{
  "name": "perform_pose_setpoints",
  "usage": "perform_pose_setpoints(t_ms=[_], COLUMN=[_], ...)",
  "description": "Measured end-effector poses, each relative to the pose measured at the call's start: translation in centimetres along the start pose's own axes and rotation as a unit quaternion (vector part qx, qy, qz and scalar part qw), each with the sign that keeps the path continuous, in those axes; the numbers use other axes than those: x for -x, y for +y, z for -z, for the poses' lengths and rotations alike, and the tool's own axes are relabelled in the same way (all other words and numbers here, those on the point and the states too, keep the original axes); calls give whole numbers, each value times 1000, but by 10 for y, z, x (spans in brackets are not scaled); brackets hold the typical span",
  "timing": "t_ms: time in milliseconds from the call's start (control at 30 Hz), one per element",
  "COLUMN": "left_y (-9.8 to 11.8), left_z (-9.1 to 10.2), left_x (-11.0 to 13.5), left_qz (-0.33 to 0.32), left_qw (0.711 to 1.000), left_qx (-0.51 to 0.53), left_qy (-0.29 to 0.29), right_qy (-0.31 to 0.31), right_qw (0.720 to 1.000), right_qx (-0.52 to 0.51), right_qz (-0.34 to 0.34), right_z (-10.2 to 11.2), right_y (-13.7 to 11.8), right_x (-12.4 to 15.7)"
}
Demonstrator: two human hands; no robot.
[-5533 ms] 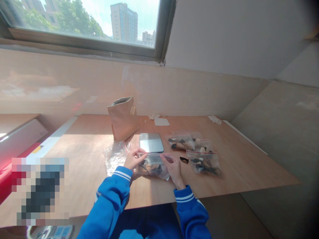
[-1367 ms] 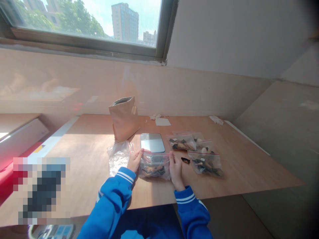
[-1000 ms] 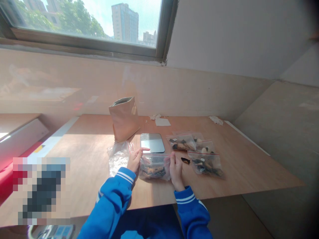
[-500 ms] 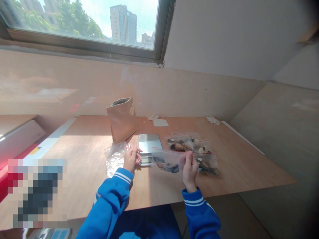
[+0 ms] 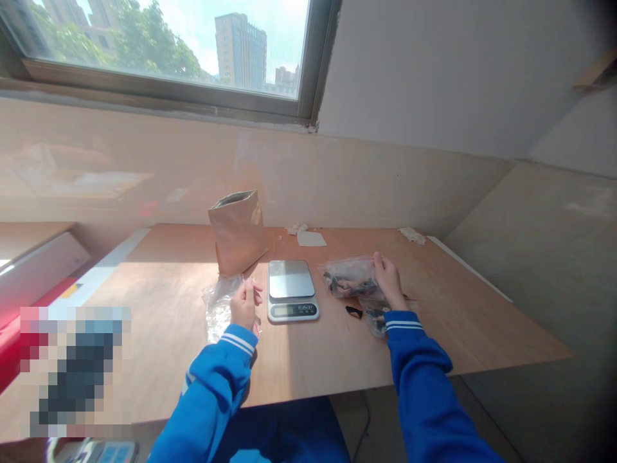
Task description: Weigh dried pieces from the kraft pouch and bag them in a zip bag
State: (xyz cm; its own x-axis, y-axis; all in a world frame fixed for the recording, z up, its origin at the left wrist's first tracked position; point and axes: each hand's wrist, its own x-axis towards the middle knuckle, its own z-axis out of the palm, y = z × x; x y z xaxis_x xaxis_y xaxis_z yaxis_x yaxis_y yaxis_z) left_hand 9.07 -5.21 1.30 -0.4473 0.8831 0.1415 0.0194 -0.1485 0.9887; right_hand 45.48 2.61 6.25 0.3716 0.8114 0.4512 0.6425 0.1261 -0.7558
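Observation:
My right hand (image 5: 388,280) grips the edge of a filled clear zip bag (image 5: 348,281) and rests it on the pile of filled bags (image 5: 375,315) at the right of the wooden table (image 5: 463,321). My left hand (image 5: 245,305) pinches an empty clear zip bag (image 5: 219,307) from the heap left of the digital scale (image 5: 292,290). The scale's steel plate is bare. A small dark piece (image 5: 355,312) lies loose between the scale and the bags.
An open brown paper pouch (image 5: 238,230) stands behind the scale. Paper scraps (image 5: 308,237) and a crumpled tissue (image 5: 411,235) lie at the table's far edge by the wall. A blurred patch covers the lower left.
My right hand carried the filled bag from in front of me rightward onto the pile of bags, which uncovered the scale's display. My left hand let go and took hold of an empty bag.

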Motion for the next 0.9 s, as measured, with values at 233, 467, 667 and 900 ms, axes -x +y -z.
perform_pose_setpoints(t_ms=[233, 467, 667, 900], left_y=[6, 7, 11, 11], left_z=[-1, 7, 11, 19], left_x=[-1, -9, -20, -49], left_qz=[-8, -15, -68, -7], left_qw=[999, 991, 956, 939], left_qx=[-7, -58, -142, -307], left_qy=[46, 116, 247, 154], right_qy=[136, -52, -89, -79], right_qw=[971, 981, 970, 971], right_qx=[135, 56, 134, 128], right_qz=[143, 176, 181, 186], right_z=[-11, -8, -4, -6], right_y=[-11, -21, 6, 7], right_x=[42, 129, 160, 157])
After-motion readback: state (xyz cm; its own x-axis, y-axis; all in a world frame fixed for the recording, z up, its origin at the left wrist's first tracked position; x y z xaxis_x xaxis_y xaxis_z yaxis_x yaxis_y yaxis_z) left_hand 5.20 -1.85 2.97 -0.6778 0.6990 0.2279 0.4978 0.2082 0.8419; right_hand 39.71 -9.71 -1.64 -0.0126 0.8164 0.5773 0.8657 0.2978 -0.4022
